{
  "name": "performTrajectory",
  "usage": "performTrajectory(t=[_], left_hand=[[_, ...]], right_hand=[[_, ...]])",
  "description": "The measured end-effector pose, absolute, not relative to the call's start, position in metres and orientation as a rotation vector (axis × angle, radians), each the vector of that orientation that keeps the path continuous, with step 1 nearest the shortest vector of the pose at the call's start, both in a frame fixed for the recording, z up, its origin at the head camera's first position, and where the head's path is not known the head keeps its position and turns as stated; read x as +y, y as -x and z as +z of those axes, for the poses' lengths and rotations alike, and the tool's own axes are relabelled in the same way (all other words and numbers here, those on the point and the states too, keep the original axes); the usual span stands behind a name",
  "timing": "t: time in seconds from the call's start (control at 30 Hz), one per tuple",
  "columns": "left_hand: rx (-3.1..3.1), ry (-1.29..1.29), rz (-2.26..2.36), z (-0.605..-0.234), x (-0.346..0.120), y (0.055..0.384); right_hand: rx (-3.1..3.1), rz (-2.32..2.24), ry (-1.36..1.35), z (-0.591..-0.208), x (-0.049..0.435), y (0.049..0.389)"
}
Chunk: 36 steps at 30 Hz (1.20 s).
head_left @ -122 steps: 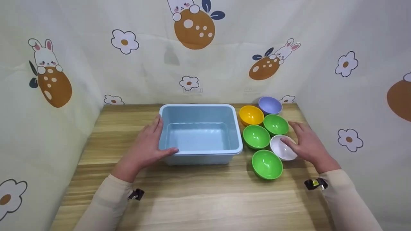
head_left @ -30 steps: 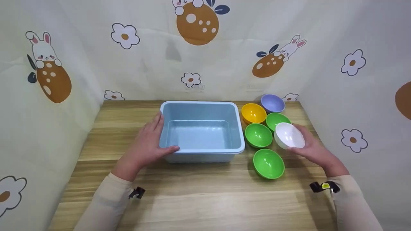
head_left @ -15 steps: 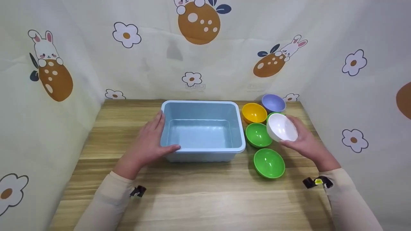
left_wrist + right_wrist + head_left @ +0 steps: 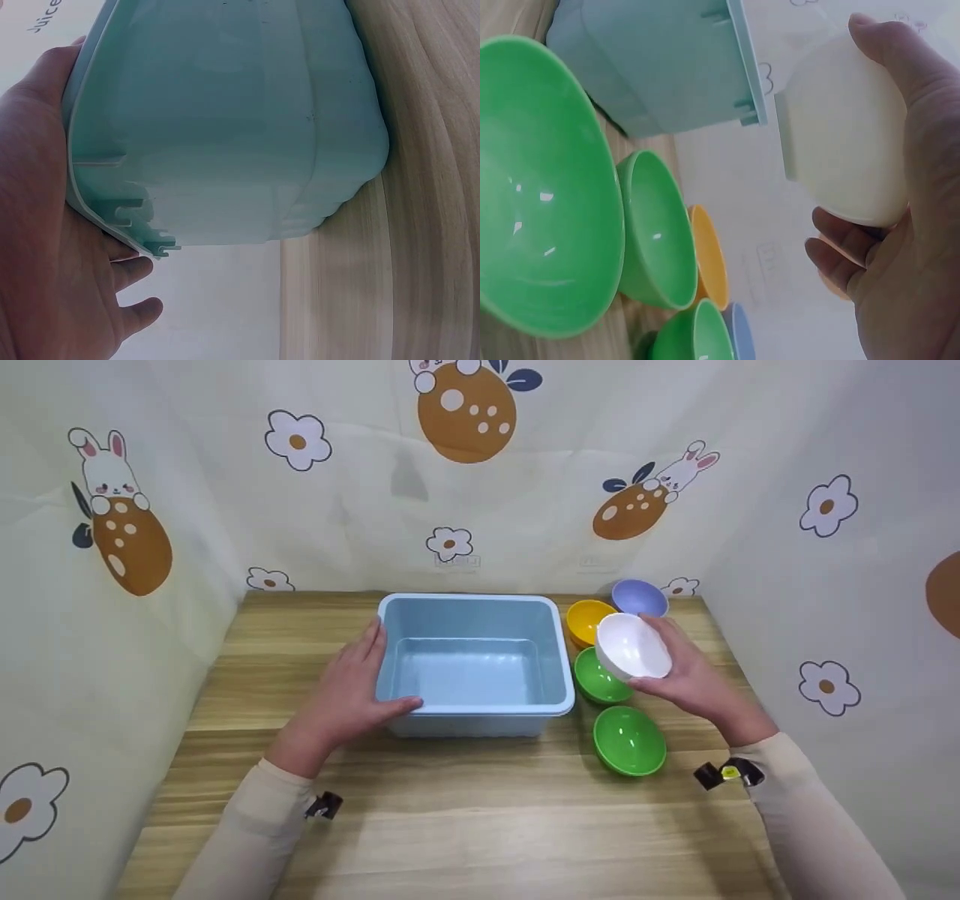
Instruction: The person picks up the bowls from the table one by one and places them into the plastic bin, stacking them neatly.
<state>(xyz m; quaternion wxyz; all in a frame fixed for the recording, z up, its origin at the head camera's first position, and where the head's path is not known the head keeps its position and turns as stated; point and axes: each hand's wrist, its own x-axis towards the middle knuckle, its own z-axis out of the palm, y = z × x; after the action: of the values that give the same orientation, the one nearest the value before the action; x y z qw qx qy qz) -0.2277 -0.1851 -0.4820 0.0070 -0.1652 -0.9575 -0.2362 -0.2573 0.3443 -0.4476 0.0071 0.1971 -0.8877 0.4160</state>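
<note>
My right hand (image 4: 686, 671) grips a white bowl (image 4: 634, 646) by its side, thumb and fingers on opposite sides. It is raised above the other bowls and tilted. In the right wrist view the bowl's underside (image 4: 847, 135) with its foot ring shows. My left hand (image 4: 341, 694) rests against the left front corner of a light blue plastic bin (image 4: 480, 710), thumb along the front rim and fingers along the left side. The left wrist view shows those fingers extended past the rim of the bin (image 4: 210, 135). Nothing lies inside the bin.
Right of the bin stand a near green bowl (image 4: 628, 740), a second green bowl (image 4: 600, 679), an orange bowl (image 4: 587, 619) and a purple bowl (image 4: 639, 597). A third green bowl (image 4: 694, 337) shows in the right wrist view. Patterned cloth (image 4: 360, 510) backs the wooden table (image 4: 480, 817).
My right hand first hovered at the white bowl, then took hold of it, lifted it and carried it left over the green bowls toward the bin. My left hand stays at the bin.
</note>
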Motion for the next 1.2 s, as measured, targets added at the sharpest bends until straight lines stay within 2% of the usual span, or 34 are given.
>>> performTrajectory(t=[1.2], left_hand=[[-2.988,0.508,-0.761,-0.482,-0.184,0.227]], right_hand=[[-2.820,1.329,-0.834,-0.416,0.261,0.299]])
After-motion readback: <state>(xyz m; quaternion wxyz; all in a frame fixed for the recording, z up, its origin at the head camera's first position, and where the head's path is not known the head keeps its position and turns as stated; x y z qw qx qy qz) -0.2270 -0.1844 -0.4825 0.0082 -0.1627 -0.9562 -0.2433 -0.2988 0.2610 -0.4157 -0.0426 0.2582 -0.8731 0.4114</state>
